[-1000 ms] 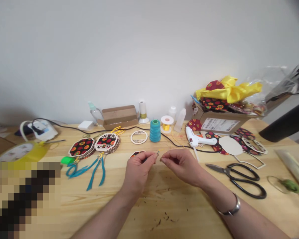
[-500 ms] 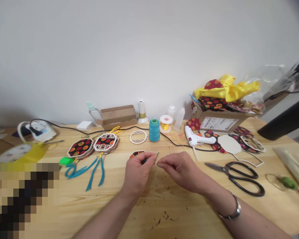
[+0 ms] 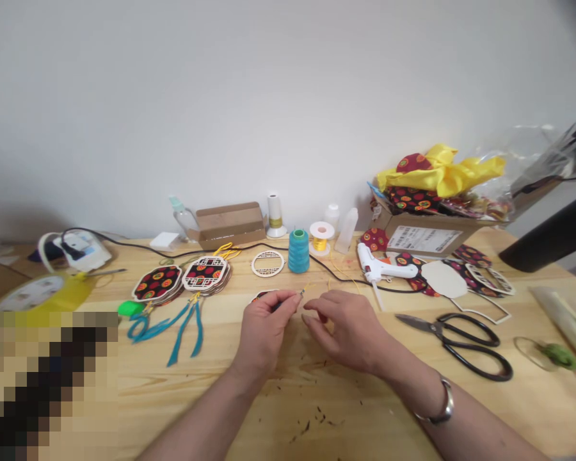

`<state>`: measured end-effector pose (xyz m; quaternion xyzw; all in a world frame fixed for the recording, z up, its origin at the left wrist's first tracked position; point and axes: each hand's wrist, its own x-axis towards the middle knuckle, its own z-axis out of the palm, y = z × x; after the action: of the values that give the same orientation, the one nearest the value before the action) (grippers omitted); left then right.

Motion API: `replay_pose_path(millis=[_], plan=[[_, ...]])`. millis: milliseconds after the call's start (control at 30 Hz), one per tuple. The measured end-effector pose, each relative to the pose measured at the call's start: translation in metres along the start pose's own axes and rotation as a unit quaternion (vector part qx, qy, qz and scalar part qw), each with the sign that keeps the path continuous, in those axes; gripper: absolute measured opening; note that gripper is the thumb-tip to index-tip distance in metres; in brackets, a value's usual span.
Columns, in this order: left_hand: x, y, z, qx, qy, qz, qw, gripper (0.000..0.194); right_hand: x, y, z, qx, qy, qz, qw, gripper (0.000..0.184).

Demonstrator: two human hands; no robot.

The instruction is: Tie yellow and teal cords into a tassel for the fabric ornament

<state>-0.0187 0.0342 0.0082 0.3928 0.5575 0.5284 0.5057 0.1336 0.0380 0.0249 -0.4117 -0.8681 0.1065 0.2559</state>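
Observation:
My left hand (image 3: 265, 326) is closed in a pinch on a thin dark tool whose tip shows at its fingertips, over a small patterned fabric piece (image 3: 262, 296) on the wooden table (image 3: 317, 410). My right hand (image 3: 345, 326) is right beside it, fingers curled near a thin yellow thread (image 3: 317, 285) that runs back toward the yellow spool (image 3: 321, 238). What the right fingers hold is too small to make out. A silver bracelet sits on my right wrist.
Behind the hands stand a teal thread cone (image 3: 298, 251), a wooden round frame (image 3: 267, 263) and a white glue gun (image 3: 381, 269). Black scissors (image 3: 461, 342) lie right. Finished fabric ornaments with teal tassels (image 3: 182, 282) lie left. A box of fabric (image 3: 427, 218) sits back right.
My right hand has dropped slightly and its fingers have loosened from a tight pinch to a looser curl. My left hand has stayed nearly in place.

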Motion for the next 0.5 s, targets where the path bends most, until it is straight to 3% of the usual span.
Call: replay_pose_path(millis=[133, 233, 300, 400, 500], plan=[[-0.002, 0.000, 0.000, -0.020, -0.009, -0.004, 1.000, 0.015, 0.003, 0.003, -0.002, 0.128, -0.002, 0.051, 0.990, 0.026], [-0.002, 0.001, 0.001, -0.013, -0.020, 0.003, 1.000, 0.013, 0.004, 0.006, 0.002, 0.255, -0.002, 0.122, 0.959, 0.032], [-0.003, 0.003, 0.002, -0.009, -0.020, 0.008, 1.000, 0.012, 0.005, 0.006, 0.007, 0.355, -0.007, 0.147, 0.923, 0.031], [-0.005, 0.005, 0.003, -0.009, -0.016, 0.012, 1.000, 0.010, 0.007, 0.004, 0.013, 0.506, -0.019, 0.169, 0.846, 0.028], [-0.007, 0.007, 0.004, -0.003, -0.028, 0.009, 1.000, 0.010, 0.009, 0.001, 0.017, 0.587, -0.002, 0.229, 0.776, 0.025]])
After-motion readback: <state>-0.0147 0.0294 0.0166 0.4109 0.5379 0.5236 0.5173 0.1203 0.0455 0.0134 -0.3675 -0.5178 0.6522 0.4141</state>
